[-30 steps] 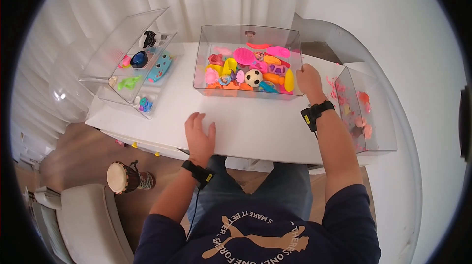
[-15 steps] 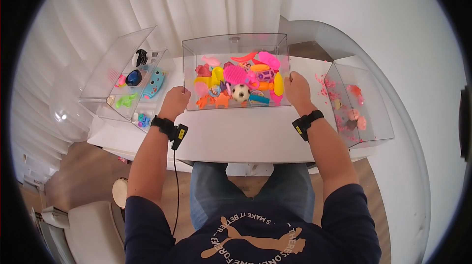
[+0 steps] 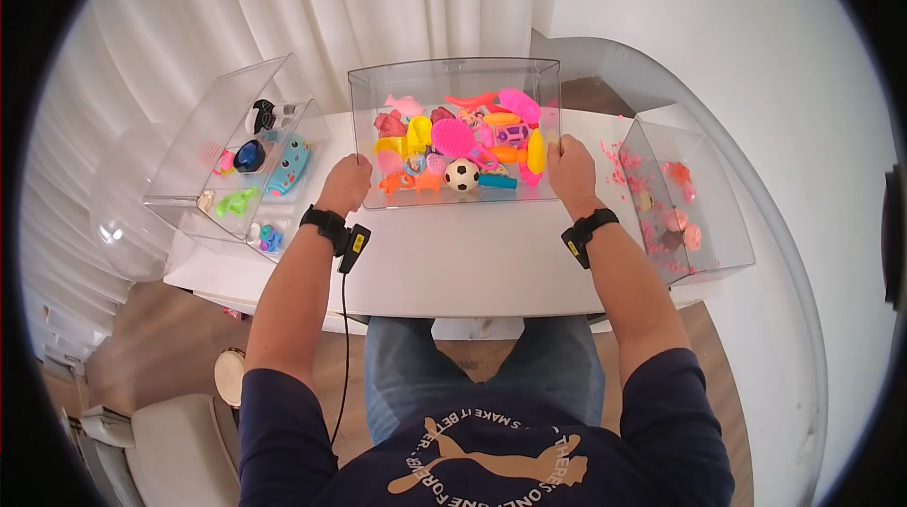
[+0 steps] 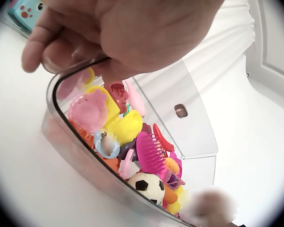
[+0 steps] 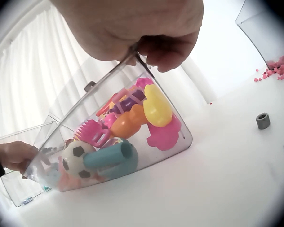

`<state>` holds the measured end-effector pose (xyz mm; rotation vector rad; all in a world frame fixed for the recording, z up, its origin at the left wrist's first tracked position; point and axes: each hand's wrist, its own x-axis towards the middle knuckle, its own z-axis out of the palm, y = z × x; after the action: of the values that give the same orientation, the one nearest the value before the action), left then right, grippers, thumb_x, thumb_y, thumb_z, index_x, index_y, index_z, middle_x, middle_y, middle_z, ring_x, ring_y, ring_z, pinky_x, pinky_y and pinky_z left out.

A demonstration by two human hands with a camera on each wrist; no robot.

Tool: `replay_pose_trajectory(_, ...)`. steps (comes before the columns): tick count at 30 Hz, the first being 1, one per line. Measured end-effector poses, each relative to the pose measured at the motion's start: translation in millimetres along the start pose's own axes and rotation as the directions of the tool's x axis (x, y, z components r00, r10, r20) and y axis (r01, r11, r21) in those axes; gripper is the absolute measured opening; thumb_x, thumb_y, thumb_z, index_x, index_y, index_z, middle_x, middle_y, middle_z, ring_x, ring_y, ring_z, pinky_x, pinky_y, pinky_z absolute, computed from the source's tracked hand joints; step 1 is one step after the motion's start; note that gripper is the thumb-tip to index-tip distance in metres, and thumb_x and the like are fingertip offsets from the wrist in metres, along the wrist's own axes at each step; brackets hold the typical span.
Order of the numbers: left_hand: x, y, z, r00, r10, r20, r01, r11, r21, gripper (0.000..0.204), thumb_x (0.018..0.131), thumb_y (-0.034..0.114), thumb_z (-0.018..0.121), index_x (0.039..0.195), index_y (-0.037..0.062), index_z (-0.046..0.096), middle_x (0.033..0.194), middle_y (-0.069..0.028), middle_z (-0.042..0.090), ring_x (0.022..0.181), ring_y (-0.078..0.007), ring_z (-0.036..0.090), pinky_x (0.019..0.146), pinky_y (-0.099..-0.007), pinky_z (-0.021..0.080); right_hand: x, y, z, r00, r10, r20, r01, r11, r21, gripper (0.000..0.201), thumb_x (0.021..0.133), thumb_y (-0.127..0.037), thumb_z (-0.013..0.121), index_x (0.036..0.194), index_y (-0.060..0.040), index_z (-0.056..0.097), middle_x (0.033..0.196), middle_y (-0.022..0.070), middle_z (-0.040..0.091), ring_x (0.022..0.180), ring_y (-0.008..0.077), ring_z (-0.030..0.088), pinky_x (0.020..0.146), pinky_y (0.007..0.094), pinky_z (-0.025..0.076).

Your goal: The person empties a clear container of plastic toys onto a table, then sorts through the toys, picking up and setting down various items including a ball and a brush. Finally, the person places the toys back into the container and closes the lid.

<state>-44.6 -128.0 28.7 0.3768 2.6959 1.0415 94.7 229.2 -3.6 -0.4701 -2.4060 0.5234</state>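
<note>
A clear box full of colourful toys stands on the white table between the two hands. The left hand grips the rim at its left side; in the left wrist view the fingers curl over the corner of the rim. At the opposite side the right hand pinches the rim, its fingers curled round the edge in the right wrist view. Inside lie a soccer ball, a pink brush, a blue tube and a yellow piece.
On the left stands an open clear case with a blue toy and a green one. Another clear box stands at the right, with pink bits around it. A small grey ring lies on the table.
The left hand has moved up and left from the table front to the box's rim. The right hand stays at its side, and the toys inside have shifted slightly.
</note>
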Motion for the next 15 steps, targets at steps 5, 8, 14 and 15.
replay_pose_trajectory(5, 11.1, -26.7, 20.4, 0.959, 0.202, -0.199, -0.173, 0.972, 0.156, 0.035, 0.095, 0.024, 0.048, 0.111, -0.004, 0.062, 0.098, -0.0288, 0.067, 0.094, -0.0435, 0.064, 0.085, -0.0473, 0.051, 1.5, 4.2, 2.0, 1.0, 0.018, -0.008, -0.017, 0.999, 0.031, 0.026, 0.095, -0.025, 0.055, 0.084, -0.0019, 0.055, 0.083, 0.0209, 0.063, 0.082, 0.0419, 0.062, 0.073, 0.0506, 0.049)
replay_pose_trajectory(8, 6.9, -27.2, 23.9, 0.954, 0.2, -0.224, -0.166, 0.972, 0.165, 0.036, 0.096, 0.024, 0.048, 0.113, -0.0038, 0.063, 0.101, -0.0294, 0.067, 0.098, -0.0444, 0.064, 0.089, -0.0483, 0.05, 1.2, 5.1, -1.2, 0.999, 0.026, 0.036, -0.027, 0.999, 0.034, 0.027, 0.095, -0.027, 0.055, 0.084, -0.0018, 0.055, 0.082, 0.0212, 0.063, 0.081, 0.0421, 0.062, 0.072, 0.0505, 0.049)
replay_pose_trajectory(14, 4.5, -25.5, 29.2, 0.932, 0.222, -0.286, -0.189, 0.972, 0.138, 0.036, 0.096, 0.024, 0.047, 0.113, -0.0039, 0.063, 0.102, -0.0298, 0.067, 0.098, -0.0442, 0.064, 0.089, -0.0485, 0.051, 1.3, 11.7, 5.6, 0.999, -0.024, -0.042, 0.025, 0.999, 0.031, 0.029, 0.095, -0.029, 0.055, 0.084, -0.0027, 0.057, 0.08, 0.0212, 0.064, 0.08, 0.0426, 0.062, 0.07, 0.0509, 0.048)
replay_pose_trajectory(15, 4.4, -28.3, 30.7, 0.925, 0.237, -0.299, -0.206, 0.97, 0.132, 0.036, 0.096, 0.024, 0.047, 0.113, -0.0039, 0.064, 0.102, -0.0298, 0.067, 0.098, -0.0443, 0.064, 0.09, -0.0486, 0.05, 2.7, 13.6, 7.2, 0.999, -0.022, -0.042, 0.023, 0.999, 0.033, 0.029, 0.096, -0.03, 0.055, 0.084, -0.0029, 0.057, 0.08, 0.021, 0.064, 0.079, 0.0426, 0.062, 0.07, 0.0512, 0.048)
